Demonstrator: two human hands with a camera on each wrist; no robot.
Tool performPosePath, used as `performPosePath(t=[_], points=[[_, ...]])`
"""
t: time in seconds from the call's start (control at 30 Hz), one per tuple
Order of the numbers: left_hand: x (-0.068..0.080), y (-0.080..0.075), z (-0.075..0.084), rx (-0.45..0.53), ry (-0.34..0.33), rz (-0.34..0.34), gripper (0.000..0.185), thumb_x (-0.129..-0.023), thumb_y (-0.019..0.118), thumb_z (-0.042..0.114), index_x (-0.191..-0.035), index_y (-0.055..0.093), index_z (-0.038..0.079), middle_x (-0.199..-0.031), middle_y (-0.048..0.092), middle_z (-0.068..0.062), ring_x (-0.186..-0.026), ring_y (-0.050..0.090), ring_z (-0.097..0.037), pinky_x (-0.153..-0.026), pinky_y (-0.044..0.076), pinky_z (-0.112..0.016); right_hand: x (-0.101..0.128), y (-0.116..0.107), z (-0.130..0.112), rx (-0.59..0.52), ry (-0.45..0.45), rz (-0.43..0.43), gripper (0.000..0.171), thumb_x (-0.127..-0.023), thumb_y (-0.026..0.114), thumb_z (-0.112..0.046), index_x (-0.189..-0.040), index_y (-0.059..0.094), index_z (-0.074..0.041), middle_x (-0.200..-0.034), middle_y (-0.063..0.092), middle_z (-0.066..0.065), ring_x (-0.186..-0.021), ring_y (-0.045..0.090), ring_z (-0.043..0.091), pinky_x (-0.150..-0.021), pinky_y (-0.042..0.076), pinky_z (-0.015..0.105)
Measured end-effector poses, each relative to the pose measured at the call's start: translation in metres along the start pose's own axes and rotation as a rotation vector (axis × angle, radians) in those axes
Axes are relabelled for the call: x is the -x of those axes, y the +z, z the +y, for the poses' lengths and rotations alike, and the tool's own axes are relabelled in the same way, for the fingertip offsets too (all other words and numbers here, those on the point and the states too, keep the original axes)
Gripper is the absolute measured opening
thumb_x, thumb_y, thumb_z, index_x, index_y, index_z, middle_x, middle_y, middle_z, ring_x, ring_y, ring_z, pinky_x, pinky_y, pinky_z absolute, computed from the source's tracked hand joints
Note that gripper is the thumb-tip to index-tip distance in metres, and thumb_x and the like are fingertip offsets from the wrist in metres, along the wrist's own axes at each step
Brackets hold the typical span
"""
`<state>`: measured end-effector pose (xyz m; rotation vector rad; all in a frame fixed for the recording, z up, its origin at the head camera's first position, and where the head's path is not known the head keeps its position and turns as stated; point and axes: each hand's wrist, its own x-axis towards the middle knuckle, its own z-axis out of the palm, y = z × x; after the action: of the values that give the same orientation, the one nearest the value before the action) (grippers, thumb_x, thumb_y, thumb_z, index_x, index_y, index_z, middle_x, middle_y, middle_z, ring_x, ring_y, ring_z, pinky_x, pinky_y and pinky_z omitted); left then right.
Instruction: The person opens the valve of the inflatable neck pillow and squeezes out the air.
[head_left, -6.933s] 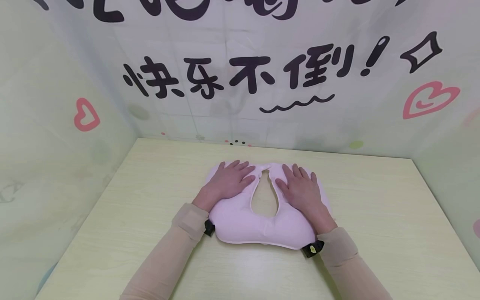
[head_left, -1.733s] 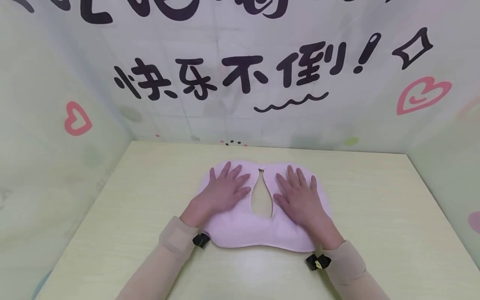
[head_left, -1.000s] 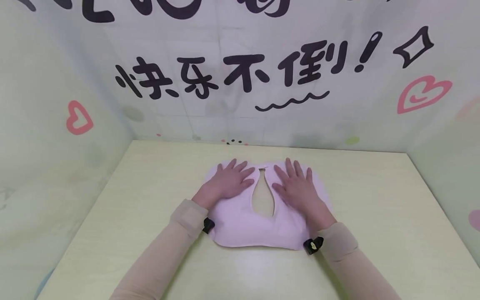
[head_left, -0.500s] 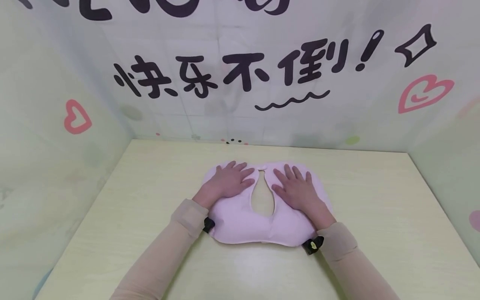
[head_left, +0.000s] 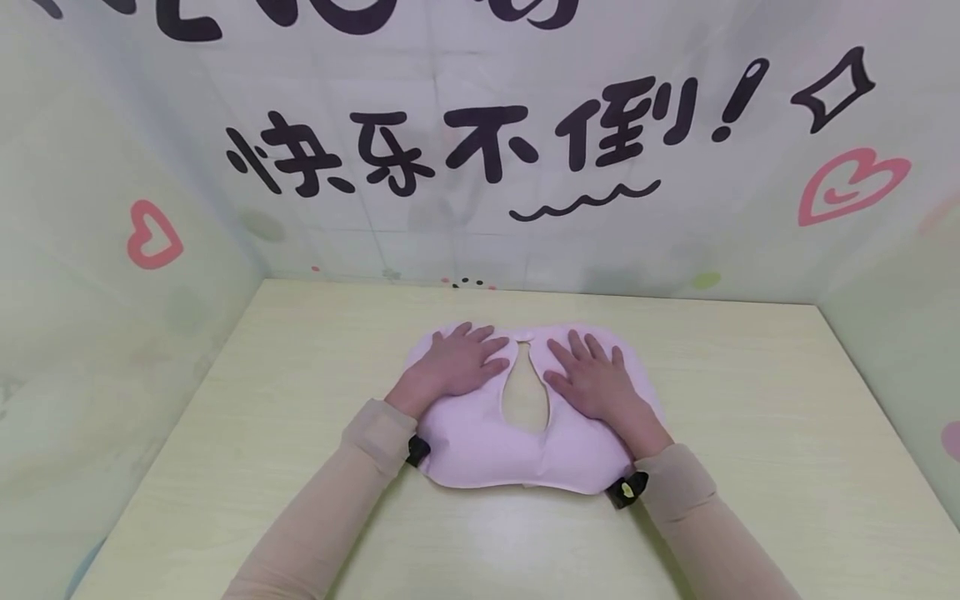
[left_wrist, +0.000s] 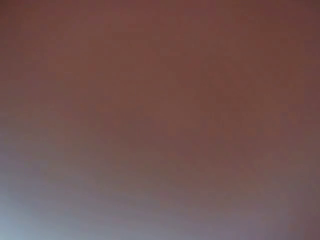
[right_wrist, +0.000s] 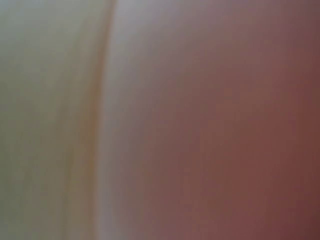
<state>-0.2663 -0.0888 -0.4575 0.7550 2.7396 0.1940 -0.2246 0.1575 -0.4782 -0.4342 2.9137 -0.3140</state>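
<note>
Head view took in the pale backdrop (head_left: 420, 229) first, which stood behind my work and to either side of it, with black lettering (head_left: 492, 150) across its far face. Below that spread the light, wood-grained bench (head_left: 247, 433). On it, about midway across and nearer the far edge, lay the pink cushion (head_left: 487, 457), flat, with rounded corners. My left sleeve (head_left: 322, 508) and right sleeve (head_left: 723, 533), both beige, reached in from the near side, each ending in a cuff. Palm down, my left hand (head_left: 456, 364) rested on the cushion's left half and my right hand (head_left: 597, 385) on its right half. Between the two was a teardrop hole (head_left: 527, 400) in the cushion, its narrow end pointing away from me and the bench showing through. My fingers were spread fairly wide on both hands, mostly straight, touching the fabric and gripping nothing. Just below each palm, a black wrist piece sat by the cushion's near corners, the left one (head_left: 418, 451) and the right one (head_left: 627, 490). Both wrist views were too blurred for me to tell more.
</note>
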Motion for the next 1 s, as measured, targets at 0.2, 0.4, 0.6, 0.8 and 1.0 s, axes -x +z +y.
performPosePath(t=[0.2, 0.4, 0.6, 0.8, 1.0], points=[[0.001, -0.001, -0.002, 0.038, 0.003, -0.015, 0.058, -0.109, 0.035, 0.052, -0.159, 0.041, 0.023, -0.167, 0.03, -0.009, -0.153, 0.02, -0.043, -0.111, 0.02, -0.075, 0.0, 0.0, -0.003, -0.016, 0.009, -0.024, 0.064, -0.109, 0.042, -0.046, -0.162, 0.032, -0.012, -0.167, 0.019, 0.024, -0.152, 0.015, 0.048, -0.113, 0.012, 0.076], [0.004, -0.012, -0.008, 0.157, 0.065, 0.094, 0.059, -0.11, 0.032, 0.05, -0.163, 0.033, 0.023, -0.17, 0.018, -0.008, -0.155, 0.011, -0.042, -0.113, 0.013, -0.075, 0.007, -0.013, -0.006, -0.068, 0.032, 0.026, 0.069, -0.109, 0.041, -0.047, -0.164, 0.024, -0.009, -0.167, 0.012, 0.027, -0.149, 0.02, 0.052, -0.107, 0.024, 0.078], [0.01, -0.027, -0.007, 0.119, 0.103, 0.258, 0.058, -0.111, 0.037, 0.046, -0.162, 0.034, 0.021, -0.17, 0.022, -0.007, -0.154, 0.013, -0.043, -0.112, 0.016, -0.076, 0.005, -0.031, -0.003, -0.083, 0.08, 0.172, 0.071, -0.109, 0.046, -0.042, -0.163, 0.021, -0.004, -0.165, 0.014, 0.032, -0.147, 0.023, 0.054, -0.104, 0.033, 0.075], [0.012, -0.017, -0.007, 0.13, 0.061, 0.057, 0.056, -0.111, 0.033, 0.049, -0.161, 0.036, 0.025, -0.167, 0.03, -0.004, -0.154, 0.018, -0.04, -0.116, 0.017, -0.07, -0.002, -0.018, -0.001, -0.087, 0.162, 0.028, 0.07, -0.109, 0.04, -0.046, -0.165, 0.018, -0.011, -0.167, 0.007, 0.03, -0.15, 0.012, 0.055, -0.106, 0.021, 0.08], [0.012, -0.01, -0.01, 0.092, 0.037, -0.073, 0.056, -0.109, 0.04, 0.047, -0.161, 0.038, 0.025, -0.168, 0.027, -0.006, -0.154, 0.015, -0.042, -0.115, 0.013, -0.073, -0.005, -0.005, -0.001, -0.036, 0.172, -0.073, 0.071, -0.108, 0.036, -0.051, -0.165, 0.019, -0.012, -0.167, 0.006, 0.03, -0.151, 0.005, 0.055, -0.105, 0.015, 0.083]])
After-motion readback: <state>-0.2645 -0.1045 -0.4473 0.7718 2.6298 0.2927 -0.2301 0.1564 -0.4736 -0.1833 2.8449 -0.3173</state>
